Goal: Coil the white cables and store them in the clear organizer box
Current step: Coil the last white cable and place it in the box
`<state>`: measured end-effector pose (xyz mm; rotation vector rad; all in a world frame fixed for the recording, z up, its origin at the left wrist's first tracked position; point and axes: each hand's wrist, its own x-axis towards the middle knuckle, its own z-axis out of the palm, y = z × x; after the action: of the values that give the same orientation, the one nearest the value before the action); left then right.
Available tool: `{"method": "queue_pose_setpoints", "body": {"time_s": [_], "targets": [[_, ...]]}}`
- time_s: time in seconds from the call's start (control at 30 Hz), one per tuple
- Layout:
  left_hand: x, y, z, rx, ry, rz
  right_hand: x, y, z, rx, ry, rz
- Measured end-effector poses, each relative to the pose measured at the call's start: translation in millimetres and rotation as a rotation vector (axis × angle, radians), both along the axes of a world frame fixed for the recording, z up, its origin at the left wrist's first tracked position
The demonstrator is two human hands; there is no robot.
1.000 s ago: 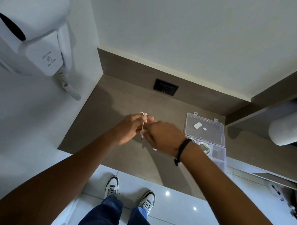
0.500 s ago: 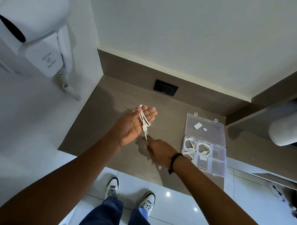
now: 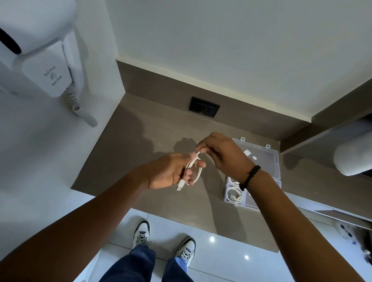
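Head view, near to far. Left hand (image 3: 168, 172) nearest, palm toward centre, fingers curled and clamped on white cable (image 3: 192, 173): small loops bunched in grip, plug end hanging loose below toward near edge. Loop's long axis roughly near-to-far, tilted slightly right at top. Right hand (image 3: 222, 156) just beyond and right of left hand, fingertips pinched together on top strand of same cable, apparently mid-wrap. Both hands held up over brown table (image 3: 138, 143), touching nothing on it.

Clear organizer box (image 3: 264, 184) on table right of both hands, partly hidden behind right wrist; lid open and laid flat on far side, coiled cables visible in near-left compartments. Other compartments mostly hidden, occupancy not readable.

Key relation: box lies right and slightly near of cable bundle, right hand closer to it than left. Judged: coil nearly done; drop-in likely needs rightward carry, bundle kept flat to fit compartment.
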<state>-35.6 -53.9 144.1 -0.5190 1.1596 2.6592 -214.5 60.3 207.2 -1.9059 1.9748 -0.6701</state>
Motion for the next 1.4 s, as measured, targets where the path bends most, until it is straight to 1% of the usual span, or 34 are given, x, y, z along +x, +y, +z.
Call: {"method": "queue_pose_setpoints", "body": {"time_s": [0.07,0.13,0.17,0.2,0.27,0.3,0.33,0.37,0.4,0.43,0.5,0.6,0.63,0.7,0.8,0.87,0.9,0.93,0.97,1.03,1.07,1.17,1.27,1.3,1.33,1.4], "targets": [[3,2,4,0.057,0.084,-0.048,5,7,-10,-0.078,-0.08,-0.07],[5,6,8,0.185,0.157,-0.026,17,15,-23,-0.104,-0.207,-0.186],[4,8,8,0.244,0.197,0.004,26,19,-29,-0.066,-0.336,-0.245],[2,9,8,0.283,0.224,0.04,35,23,-34,0.001,-0.531,-0.286],[-1,13,8,0.325,0.249,0.094,51,32,-41,0.105,-0.986,-0.35],[-3,15,8,0.344,0.247,0.112,56,35,-44,0.119,-1.142,-0.402],[-4,18,5,0.358,0.231,0.123,59,39,-48,0.114,-1.233,-0.478],[-5,21,2,0.377,0.21,0.116,59,41,-49,0.089,-1.226,-0.585],[-6,25,-1,0.382,0.189,0.113,57,44,-51,0.055,-1.121,-0.7],[-7,27,-3,0.389,0.169,0.111,53,47,-53,0.007,-0.97,-0.794],[-9,30,-7,0.397,0.14,0.104,44,56,-53,-0.069,-0.694,-0.881],[-11,36,-11,0.376,0.106,0.053,34,67,-48,-0.201,-0.408,-0.848],[-13,37,-11,0.361,0.085,0.033,30,67,-48,-0.214,-0.331,-0.818],[-16,41,-13,0.327,0.059,-0.006,23,69,-50,-0.167,-0.199,-0.744],[-23,43,-12,0.319,0.09,-0.044,14,73,-58,-0.046,-0.122,-0.639],[-31,46,-9,0.345,0.14,-0.03,15,80,-63,-0.017,-0.179,-0.54],[-37,48,-8,0.358,0.148,-0.014,16,85,-65,0.002,-0.26,-0.482],[-42,52,-7,0.356,0.143,0.003,18,90,-66,0.031,-0.398,-0.45],[-48,55,-7,0.352,0.135,0.019,21,95,-66,0.06,-0.597,-0.458],[-59,65,-10,0.346,0.109,0.037,25,108,-67,0.053,-0.985,-0.539],[-65,71,-12,0.345,0.097,0.036,26,115,-69,0.033,-1.108,-0.584],[-82,91,-20,0.306,0.048,0.034,21,136,-71,-0.014,-1.356,-0.652],[-100,113,-32,0.174,-0.049,0.043,3,166,-71,-0.081,-1.683,-0.716],[-103,120,-37,0.124,-0.082,0.045,-2,175,-72,-0.084,-1.721,-0.731],[-108,129,-44,0.076,-0.109,0.036,-6,185,-74,-0.079,-1.696,-0.752],[-117,145,-56,-0.048,-0.146,-0.005,-11,200,-82,-0.085,-1.472,-0.837]]}}
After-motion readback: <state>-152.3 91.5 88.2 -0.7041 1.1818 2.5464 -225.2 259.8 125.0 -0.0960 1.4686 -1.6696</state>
